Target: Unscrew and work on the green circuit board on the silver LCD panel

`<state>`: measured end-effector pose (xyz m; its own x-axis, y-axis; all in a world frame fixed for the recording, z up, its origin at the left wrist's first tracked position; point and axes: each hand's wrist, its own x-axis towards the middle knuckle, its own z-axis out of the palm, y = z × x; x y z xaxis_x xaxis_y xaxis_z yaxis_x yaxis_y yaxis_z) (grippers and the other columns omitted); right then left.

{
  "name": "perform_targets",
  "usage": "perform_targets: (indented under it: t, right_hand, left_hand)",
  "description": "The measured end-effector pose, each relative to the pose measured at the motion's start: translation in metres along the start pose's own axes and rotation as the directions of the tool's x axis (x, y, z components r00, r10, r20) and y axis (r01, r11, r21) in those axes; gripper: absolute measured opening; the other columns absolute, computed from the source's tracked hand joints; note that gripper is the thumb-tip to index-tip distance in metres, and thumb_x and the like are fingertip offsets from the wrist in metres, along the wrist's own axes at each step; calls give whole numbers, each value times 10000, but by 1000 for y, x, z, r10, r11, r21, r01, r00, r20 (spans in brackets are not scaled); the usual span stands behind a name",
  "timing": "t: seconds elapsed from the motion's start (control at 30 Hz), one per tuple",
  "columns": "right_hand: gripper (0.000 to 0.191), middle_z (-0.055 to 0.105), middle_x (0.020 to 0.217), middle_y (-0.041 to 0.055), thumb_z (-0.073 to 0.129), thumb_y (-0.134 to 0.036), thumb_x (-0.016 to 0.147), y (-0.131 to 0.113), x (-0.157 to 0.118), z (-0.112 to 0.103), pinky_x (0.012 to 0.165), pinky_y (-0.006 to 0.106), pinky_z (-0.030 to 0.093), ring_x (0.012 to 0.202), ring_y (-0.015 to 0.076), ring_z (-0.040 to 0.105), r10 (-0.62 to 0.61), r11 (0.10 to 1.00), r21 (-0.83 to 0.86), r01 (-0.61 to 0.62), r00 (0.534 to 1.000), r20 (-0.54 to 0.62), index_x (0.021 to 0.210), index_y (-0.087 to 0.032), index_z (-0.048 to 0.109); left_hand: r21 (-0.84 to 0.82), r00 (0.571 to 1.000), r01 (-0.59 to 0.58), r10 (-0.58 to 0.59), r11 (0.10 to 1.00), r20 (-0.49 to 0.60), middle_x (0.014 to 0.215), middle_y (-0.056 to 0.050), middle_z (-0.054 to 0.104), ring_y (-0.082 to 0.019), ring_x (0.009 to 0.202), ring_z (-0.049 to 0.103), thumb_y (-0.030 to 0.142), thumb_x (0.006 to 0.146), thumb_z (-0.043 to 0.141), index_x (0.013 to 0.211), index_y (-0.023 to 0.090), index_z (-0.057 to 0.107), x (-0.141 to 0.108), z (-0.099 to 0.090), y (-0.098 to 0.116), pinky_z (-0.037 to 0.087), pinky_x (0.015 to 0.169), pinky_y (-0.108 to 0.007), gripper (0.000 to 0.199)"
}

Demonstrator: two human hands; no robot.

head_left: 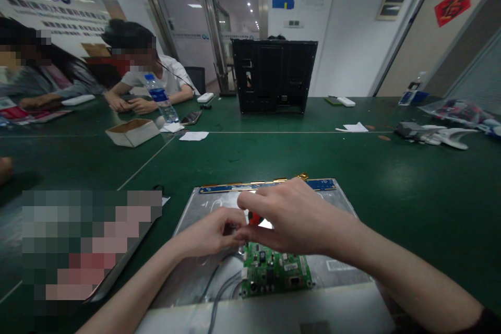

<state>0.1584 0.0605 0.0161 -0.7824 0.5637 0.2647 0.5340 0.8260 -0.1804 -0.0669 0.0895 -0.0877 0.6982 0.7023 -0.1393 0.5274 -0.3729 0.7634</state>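
My right hand [287, 214] is closed around a screwdriver [255, 218], of which only part of the red-and-black handle shows; its tip is hidden. My left hand [219, 229] meets it from the left, fingers pinched together, and whatever they hold is too small to make out. Both hands are over the upper edge of a green circuit board [274, 271]. That board lies on the metal back of a flat display panel [340, 235]. Grey cables [225, 289] run from the board's left side. A narrow blue board [323, 184] lines the panel's far edge.
Ahead stands a black monitor housing [276, 75]. An open cardboard box [133, 133], a water bottle [161, 98] and paper scraps [193, 136] lie to the left, near two seated people. A dark-edged screen [117, 266] is close on my left; grey-white parts [430, 133] are at right.
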Motion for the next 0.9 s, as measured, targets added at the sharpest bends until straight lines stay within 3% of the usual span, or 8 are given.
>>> perform_targets:
  t: [0.2, 0.43, 0.63, 0.9]
  right_hand:
    - [138, 654, 874, 24, 491, -281, 909, -1, -1, 0, 473, 285, 207, 596, 126, 477, 6, 1000, 0, -6, 1000, -22, 998, -182, 526]
    - [174, 666, 802, 11, 509, -376, 965, 0, 0, -3, 503, 279, 202, 618, 128, 506, 23, 1000, 9, -24, 999, 42, 949, -208, 554]
    - [156, 665, 865, 34, 487, -268, 904, -1, -1, 0, 481, 273, 189, 590, 120, 477, 18, 1000, -8, -18, 1000, -2, 1027, -177, 520]
    - [195, 692, 811, 15, 528, -395, 951, 2, -1, 0, 495, 278, 184, 598, 127, 523, 29, 999, -27, -28, 999, 17, 984, -203, 536]
  left_hand:
    - [-39, 1000, 9, -9, 999, 10, 788, -16, 626, -207, 742, 567, 214, 727, 577, 812, 173, 644, 3, 0, -1, 451, 682, -296, 116]
    - [-41, 1000, 12, -12, 999, -6, 780, -7, 618, -211, 767, 568, 272, 751, 590, 774, 182, 612, 1, 0, 3, 455, 679, -287, 95]
    - [-15, 1000, 16, -16, 1000, -14, 791, -19, 638, -200, 734, 556, 254, 768, 586, 812, 172, 647, 1, 1, 0, 446, 674, -290, 111]
    - [-34, 1000, -8, 7, 999, -16, 708, 7, 542, -186, 691, 512, 280, 763, 584, 740, 180, 595, 2, 0, 5, 399, 620, -278, 103]
